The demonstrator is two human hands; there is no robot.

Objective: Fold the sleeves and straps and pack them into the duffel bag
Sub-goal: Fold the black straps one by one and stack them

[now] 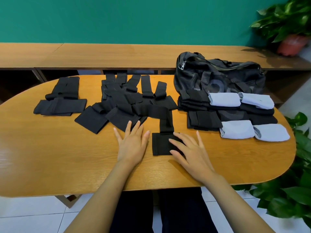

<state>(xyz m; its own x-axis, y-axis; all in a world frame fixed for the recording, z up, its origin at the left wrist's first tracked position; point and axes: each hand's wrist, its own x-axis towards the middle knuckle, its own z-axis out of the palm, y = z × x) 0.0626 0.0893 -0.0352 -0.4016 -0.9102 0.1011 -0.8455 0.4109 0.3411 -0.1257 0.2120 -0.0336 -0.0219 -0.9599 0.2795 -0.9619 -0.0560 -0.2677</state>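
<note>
Right grip (190, 152) flat — black fabric strap (160, 143).

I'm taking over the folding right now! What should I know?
Left hand: open, flat on the table, holding nothing.
Right hand: open, fingers pressing the black strap nearest the table's front edge.
Done: folded sleeves, black and light blue, stacked in front of the duffel bag.
Left: fold the loose black pile mid-table, then pack everything lying out into the bag.
</note>
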